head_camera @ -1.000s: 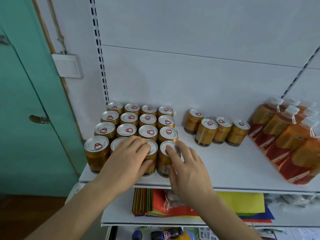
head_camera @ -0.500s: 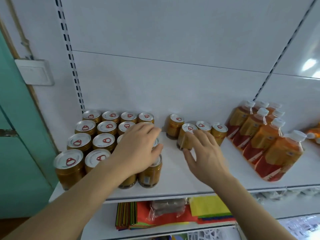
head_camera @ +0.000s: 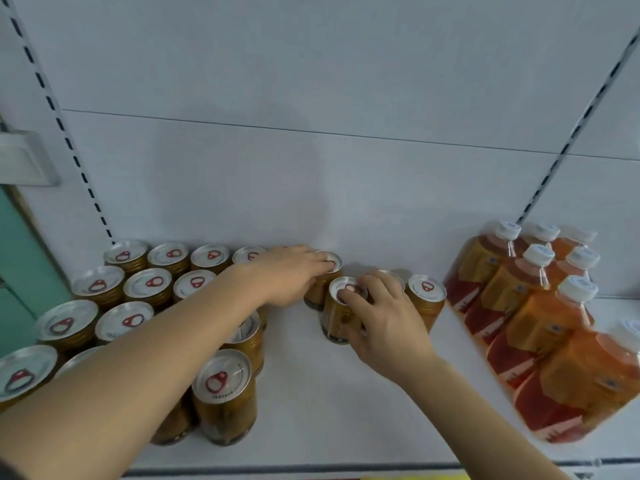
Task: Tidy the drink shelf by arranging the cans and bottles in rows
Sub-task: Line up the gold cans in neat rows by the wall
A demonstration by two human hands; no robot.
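My left hand (head_camera: 294, 275) clasps the rear gold aluminium can (head_camera: 323, 282); my right hand (head_camera: 384, 317) grips the nearer gold can (head_camera: 341, 313) beside it on the white shelf (head_camera: 311, 393).

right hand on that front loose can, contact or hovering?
Touching. The head view shows the right hand wrapped around the front loose can, fingers lying on its lid with no gap visible.

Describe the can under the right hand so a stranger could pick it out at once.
On the white shelf, between the big block of gold cans on the left and the orange bottles on the right, stands a small loose group. It is the front can, nearest the shelf edge, the only one with the right hand on it.
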